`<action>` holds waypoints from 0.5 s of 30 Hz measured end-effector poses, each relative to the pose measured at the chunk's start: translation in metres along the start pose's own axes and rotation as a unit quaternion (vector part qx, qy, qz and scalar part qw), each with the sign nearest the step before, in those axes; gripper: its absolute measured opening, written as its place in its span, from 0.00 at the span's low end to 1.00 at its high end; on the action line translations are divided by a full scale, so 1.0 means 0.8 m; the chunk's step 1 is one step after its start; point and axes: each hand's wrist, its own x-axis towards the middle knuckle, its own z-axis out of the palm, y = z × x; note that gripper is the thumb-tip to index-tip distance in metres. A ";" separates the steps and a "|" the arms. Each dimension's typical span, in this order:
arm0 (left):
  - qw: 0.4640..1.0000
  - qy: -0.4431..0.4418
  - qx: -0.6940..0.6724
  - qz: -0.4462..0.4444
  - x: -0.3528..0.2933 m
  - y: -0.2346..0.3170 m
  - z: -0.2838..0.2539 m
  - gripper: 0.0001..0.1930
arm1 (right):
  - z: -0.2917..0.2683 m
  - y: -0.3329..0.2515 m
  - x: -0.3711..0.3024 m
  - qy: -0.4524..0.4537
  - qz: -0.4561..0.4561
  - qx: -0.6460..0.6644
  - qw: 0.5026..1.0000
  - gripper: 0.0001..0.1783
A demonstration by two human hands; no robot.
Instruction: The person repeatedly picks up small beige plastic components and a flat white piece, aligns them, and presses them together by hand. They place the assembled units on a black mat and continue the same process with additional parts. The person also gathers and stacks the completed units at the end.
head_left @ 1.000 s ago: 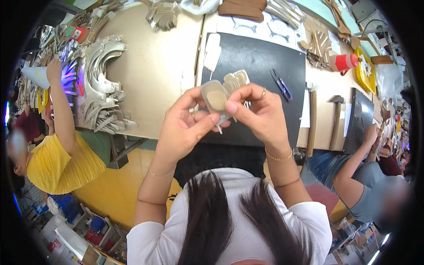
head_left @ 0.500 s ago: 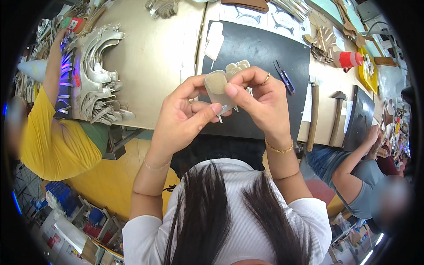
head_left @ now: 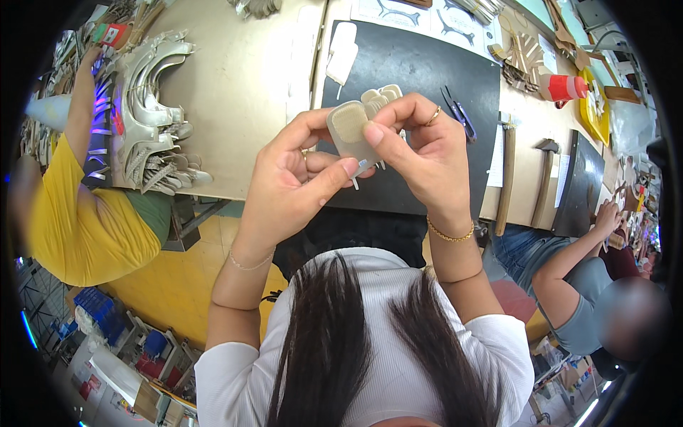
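Observation:
Above the black mat (head_left: 427, 64), my left hand (head_left: 288, 167) pinches a pale strap piece between thumb and fingers. The strap piece (head_left: 352, 127) has a broad rounded end with a beige, grainy patch and a narrow tail pointing down. My right hand (head_left: 427, 142) is closed, its thumb tip against the patch's right edge. A fanned bunch of similar rounded pieces (head_left: 388, 92) shows behind its fingers; which hand carries the bunch I cannot tell. A white strap piece (head_left: 343, 62) lies on the mat's far left, and dark thread snips (head_left: 461, 115) on its right side.
Two hammers, one with a long wooden handle (head_left: 506, 181) and one smaller (head_left: 543, 171), lie to the right. Beyond them are a red-capped bottle (head_left: 565, 87) and a yellow tray (head_left: 594, 110). Curved pale parts (head_left: 146, 92) are piled at left. People sit on both sides.
Both hands stay closed around the pieces and have shifted only slightly. The strap piece's rounded end is tilted a little more toward view. The whole scene has moved slightly with my head.

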 end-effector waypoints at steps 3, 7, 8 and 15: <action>1.000 0.003 -0.002 -0.004 -0.001 0.000 0.002 0.21 | 0.000 -0.001 -0.001 0.001 -0.003 -0.001 1.000 0.07; 1.000 0.014 0.002 0.009 0.001 -0.001 0.004 0.20 | -0.001 0.000 -0.001 0.006 0.001 -0.004 1.000 0.07; 1.000 0.021 0.006 0.013 0.002 -0.001 0.004 0.20 | -0.001 0.001 -0.001 0.008 0.000 -0.009 1.000 0.06; 0.997 0.069 0.028 0.037 0.003 -0.006 0.009 0.16 | 0.002 0.006 0.000 0.009 -0.005 -0.033 0.999 0.06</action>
